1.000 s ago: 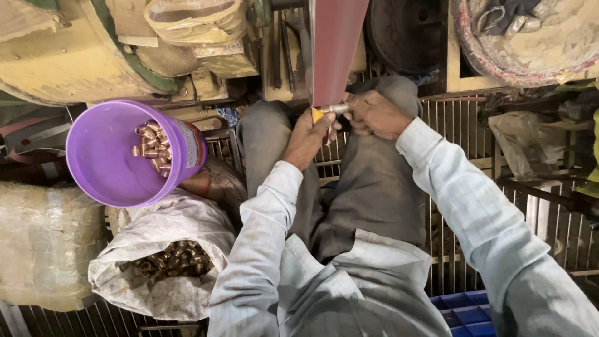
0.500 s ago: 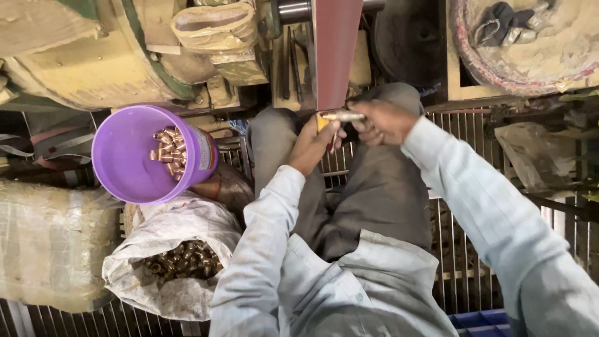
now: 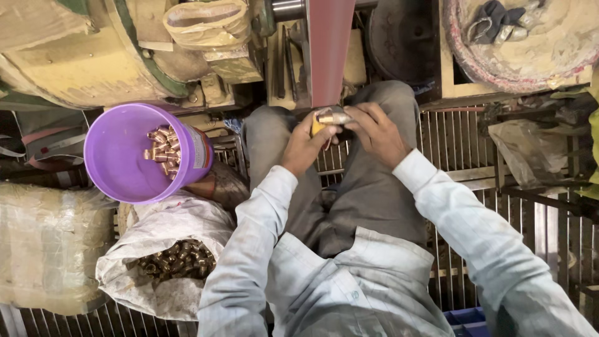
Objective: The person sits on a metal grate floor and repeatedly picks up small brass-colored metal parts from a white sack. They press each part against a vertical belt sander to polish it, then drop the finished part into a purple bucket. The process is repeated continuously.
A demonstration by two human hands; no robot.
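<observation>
Here both hands meet just below the lower end of a reddish sanding belt (image 3: 329, 56), above the person's knees. The left hand (image 3: 304, 145) and the right hand (image 3: 377, 132) are closed together on a small metal fitting (image 3: 332, 117), with a bit of yellow showing at the left fingers. Off to the left, a purple bucket (image 3: 118, 156) holds a few copper-coloured fittings. Just below it, an open white sack (image 3: 165, 262) holds many darker ones. A metal grating (image 3: 462, 143) lies under the legs.

Shiny metal fitting (image 3: 334, 117), matt reddish abrasive belt (image 3: 329, 53), glossy purple plastic bucket (image 3: 125, 156), dull brass pieces (image 3: 178, 259), crinkled white sack (image 3: 168, 224)
</observation>
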